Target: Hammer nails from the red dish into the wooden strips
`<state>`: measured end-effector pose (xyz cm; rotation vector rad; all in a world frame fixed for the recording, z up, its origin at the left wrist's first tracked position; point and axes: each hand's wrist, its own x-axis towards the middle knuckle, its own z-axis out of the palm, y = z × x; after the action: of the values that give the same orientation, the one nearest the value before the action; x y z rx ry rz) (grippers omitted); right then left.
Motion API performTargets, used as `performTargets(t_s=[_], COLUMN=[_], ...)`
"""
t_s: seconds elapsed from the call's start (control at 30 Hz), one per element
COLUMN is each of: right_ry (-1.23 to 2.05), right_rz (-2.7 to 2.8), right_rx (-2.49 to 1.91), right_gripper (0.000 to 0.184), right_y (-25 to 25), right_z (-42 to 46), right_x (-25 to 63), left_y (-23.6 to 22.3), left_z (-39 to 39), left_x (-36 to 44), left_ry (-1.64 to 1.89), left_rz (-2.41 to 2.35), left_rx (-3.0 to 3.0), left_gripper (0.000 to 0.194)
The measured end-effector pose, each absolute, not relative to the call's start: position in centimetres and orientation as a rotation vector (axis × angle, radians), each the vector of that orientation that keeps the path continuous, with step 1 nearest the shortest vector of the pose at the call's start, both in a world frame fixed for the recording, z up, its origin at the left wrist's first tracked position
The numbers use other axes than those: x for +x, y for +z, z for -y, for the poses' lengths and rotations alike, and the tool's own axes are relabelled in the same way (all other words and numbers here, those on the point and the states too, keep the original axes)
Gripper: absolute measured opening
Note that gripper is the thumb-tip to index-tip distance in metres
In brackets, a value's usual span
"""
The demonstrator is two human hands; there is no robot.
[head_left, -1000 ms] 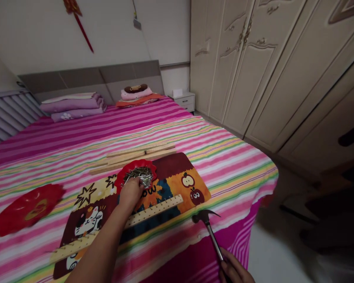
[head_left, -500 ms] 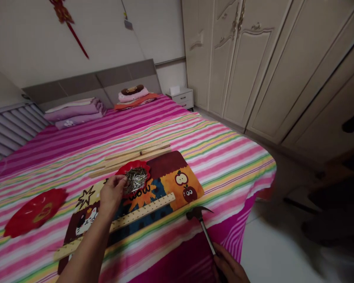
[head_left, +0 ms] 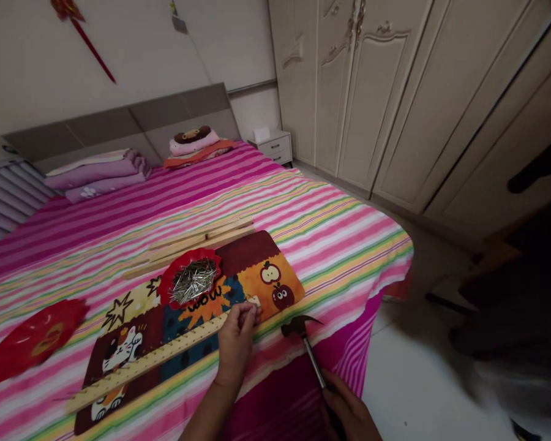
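Observation:
My right hand [head_left: 346,407] grips the handle of a claw hammer [head_left: 311,355], its head over the near edge of the bed. My left hand [head_left: 239,334] is pinched at the right end of a pale wooden strip [head_left: 165,352], on what looks like a nail, mostly hidden by the fingers. A row of nails stands up along the strip. Under it lies a printed mat [head_left: 275,282] with cartoon fruit and a cat. Behind the strip, a red scalloped dish [head_left: 165,283] holds a heap of loose nails [head_left: 193,282].
More wooden strips [head_left: 202,237] lie behind the dish. A second red dish [head_left: 37,340] rests at the left on the striped bedspread [head_left: 340,239]. Folded bedding [head_left: 101,174] sits by the headboard [head_left: 110,131]; a wardrobe [head_left: 390,92] stands at the right.
My left hand has moved from the dish of nails, right and nearer, to the strip's right end. The hammer stays in my right hand. The whole view has shifted slightly.

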<state>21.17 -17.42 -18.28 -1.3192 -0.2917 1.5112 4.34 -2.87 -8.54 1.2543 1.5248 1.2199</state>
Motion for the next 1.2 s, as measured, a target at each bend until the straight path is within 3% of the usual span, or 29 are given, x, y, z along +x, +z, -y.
performTargets(t_s=[0.57,1.2], right_ry=[1.529,1.522], right_rz=[0.204,0.310], right_rx=[-1.305,-1.336], right_gripper=[0.059,0.055], right_y=[-17.5,-16.8], right_z=[17.3,17.2], right_x=[21.1,21.5], left_y=[-8.9,-10.1], left_z=[2.1,1.7], left_x=[4.3,4.4], left_ry=[1.161,1.214], left_rz=[-1.839,-1.898], left_rx=[1.478,1.423], left_gripper=[0.028,0.031])
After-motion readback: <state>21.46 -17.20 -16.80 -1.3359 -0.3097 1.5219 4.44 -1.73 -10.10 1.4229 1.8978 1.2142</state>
